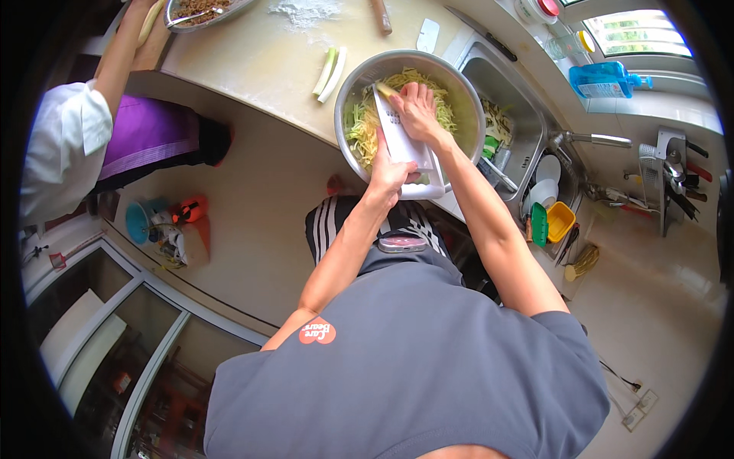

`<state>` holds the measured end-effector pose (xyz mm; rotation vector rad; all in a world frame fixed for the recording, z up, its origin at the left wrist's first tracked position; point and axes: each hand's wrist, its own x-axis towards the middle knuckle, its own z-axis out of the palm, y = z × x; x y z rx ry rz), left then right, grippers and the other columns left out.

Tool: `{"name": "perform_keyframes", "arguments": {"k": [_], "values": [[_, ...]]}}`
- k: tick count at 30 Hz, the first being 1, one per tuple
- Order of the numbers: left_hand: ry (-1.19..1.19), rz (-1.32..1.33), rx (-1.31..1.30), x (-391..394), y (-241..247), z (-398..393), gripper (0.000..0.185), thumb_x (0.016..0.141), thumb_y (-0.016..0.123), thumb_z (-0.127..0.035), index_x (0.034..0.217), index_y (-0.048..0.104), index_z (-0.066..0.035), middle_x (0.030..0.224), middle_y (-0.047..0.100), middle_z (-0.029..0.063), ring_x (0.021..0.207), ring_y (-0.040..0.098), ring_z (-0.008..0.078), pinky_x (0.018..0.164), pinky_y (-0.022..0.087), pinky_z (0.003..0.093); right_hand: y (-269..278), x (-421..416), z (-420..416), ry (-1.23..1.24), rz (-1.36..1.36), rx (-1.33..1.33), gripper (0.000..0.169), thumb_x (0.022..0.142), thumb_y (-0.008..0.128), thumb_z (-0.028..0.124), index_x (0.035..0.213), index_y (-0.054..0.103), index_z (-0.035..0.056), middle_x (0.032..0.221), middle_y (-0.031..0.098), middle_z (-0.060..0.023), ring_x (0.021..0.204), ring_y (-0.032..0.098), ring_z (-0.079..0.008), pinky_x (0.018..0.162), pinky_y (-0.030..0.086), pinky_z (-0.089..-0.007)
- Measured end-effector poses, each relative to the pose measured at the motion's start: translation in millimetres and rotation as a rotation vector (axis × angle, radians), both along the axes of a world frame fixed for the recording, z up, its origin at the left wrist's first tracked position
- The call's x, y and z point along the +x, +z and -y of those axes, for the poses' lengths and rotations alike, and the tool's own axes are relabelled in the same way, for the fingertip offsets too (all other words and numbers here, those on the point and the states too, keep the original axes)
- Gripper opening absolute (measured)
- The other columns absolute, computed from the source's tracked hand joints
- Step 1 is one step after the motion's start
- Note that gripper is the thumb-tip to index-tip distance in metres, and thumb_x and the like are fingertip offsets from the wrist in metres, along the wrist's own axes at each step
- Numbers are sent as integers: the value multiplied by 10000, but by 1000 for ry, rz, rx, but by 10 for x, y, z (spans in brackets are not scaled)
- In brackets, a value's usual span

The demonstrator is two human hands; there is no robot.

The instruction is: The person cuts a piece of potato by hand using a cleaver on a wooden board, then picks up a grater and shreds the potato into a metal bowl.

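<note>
My left hand [391,172] grips a white handheld grater [403,137] by its lower part, near the handle. The grater leans across a large stainless steel bowl [472,135], its handle end at the near rim. Against its upper face, my right hand [417,110] presses a pale yellow-green vegetable piece [387,90]; the fingers hide most of it. Shredded pale green and yellow vegetable [362,135] lies in the bowl, around and beneath the grater. Two pale leek or scallion stalks [330,74] rest on the counter left of the bowl.
At the left, another person's arm [112,74] reaches over the counter [246,63], by a metal bowl of brown filling [200,10]. White flour [307,11], a rolling pin [381,16] and a white scraper [428,35] lie beyond. A sink [519,80] with peelings adjoins right; a knife [499,46] lies behind it.
</note>
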<state>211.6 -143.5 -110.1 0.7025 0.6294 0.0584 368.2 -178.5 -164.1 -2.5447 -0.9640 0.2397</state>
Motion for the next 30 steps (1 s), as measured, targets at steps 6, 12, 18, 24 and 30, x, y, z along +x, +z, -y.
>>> {"name": "perform_keyframes", "arguments": {"k": [6,12,18,24,30], "values": [[-29,-48,-57,-18,-8,10,1051,768,522,169,1533,-81,-227,1268,521,141,951,621,245,693,564,371,56,140,-55,-122,-107,40,461,939,516,434,1107,503,5,1073,580,-233,1023,514,-401,911,405,-499],[-30,-86,-83,-42,88,-2,1038,764,548,160,1534,-29,-230,1320,474,140,1029,621,263,780,586,411,547,380,339,-366,-1534,587,532,1005,391,442,1272,492,-8,1089,627,-169,1013,587,-320,758,501,-354],[-20,-47,-117,-58,65,-12,1031,768,550,141,1531,-27,-243,1327,467,144,1067,613,281,808,580,427,972,194,375,-510,-2088,899,518,1023,361,374,1333,413,-38,1185,514,-189,991,564,-302,657,482,-297],[-36,-39,-88,-38,39,-11,1060,778,514,144,1520,-141,-236,1338,467,163,1015,613,267,774,554,404,786,234,450,-452,-1620,682,291,981,535,271,1167,511,48,943,567,-70,617,497,-77,450,385,-153],[-42,-66,-102,-35,36,-17,1057,783,518,143,1519,-143,-231,1341,455,163,1006,607,274,770,554,408,710,-22,519,-177,-849,98,466,973,519,286,1411,462,137,978,688,-55,806,635,-141,677,517,-282]]}}
